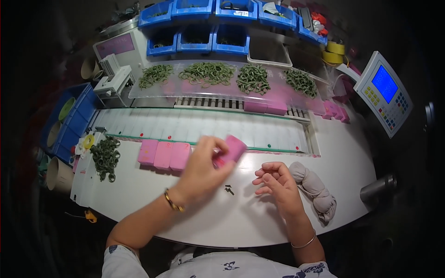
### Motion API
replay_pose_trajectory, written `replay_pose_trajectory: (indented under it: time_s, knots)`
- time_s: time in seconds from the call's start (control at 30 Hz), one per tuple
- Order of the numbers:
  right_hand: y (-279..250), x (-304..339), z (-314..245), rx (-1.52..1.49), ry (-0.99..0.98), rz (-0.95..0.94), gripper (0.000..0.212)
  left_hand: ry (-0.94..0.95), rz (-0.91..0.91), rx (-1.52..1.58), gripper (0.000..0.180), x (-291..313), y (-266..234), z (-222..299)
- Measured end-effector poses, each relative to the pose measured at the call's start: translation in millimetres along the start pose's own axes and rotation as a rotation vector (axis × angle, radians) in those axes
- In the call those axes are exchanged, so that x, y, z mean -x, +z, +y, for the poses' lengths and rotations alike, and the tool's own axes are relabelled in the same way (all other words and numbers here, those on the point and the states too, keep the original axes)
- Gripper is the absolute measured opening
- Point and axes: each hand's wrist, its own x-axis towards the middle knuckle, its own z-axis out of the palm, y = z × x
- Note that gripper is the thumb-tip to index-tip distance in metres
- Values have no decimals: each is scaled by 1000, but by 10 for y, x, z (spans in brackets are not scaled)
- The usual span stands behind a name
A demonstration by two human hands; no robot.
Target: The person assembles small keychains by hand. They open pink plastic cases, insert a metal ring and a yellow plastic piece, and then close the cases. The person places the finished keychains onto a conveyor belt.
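My left hand (204, 164), slightly blurred, is closed around a pink block (236, 147) and holds it tilted near the front rail of the long flat panel. Part of the block is hidden by my fingers. Left of that hand, pink blocks (163, 155) stand in a row, the nearest partly covered by my hand. My right hand (278, 183) is open above the white table, its fingers loosely bent and apart with nothing in them. Between my hands lie a few small dark green pieces (229, 189). A pile of dark green rings (105, 157) sits at the left.
A lumpy beige cloth roll (315, 191) lies right of my right hand. Behind the long panel (204, 127), a clear shelf (185, 97) bears several piles of green rings. Blue bins (194, 41) stand beyond. A control panel (384, 95) and a dark cylinder (378, 189) are at the right.
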Motion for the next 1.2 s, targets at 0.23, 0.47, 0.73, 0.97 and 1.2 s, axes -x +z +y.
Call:
replay_pose_trajectory:
  time_s: [0.23,0.47,0.73,0.97,1.2]
  knots:
    - [-45,-58,43,-14,23,97,26,-81,175,-486,37,-611,-653,-770]
    - [-44,0,7,-21,30,54,26,-65,219,-464,48,-811,-590,-921]
    - [-49,165,-114,76,74,-27,20,-122,212,-466,47,-810,-1093,-883]
    - [-143,320,-88,131,131,-19,19,-79,-454,-537,77,-313,-1361,-407]
    - [14,436,-5,132,134,-70,25,235,-220,-575,78,32,-911,-366]
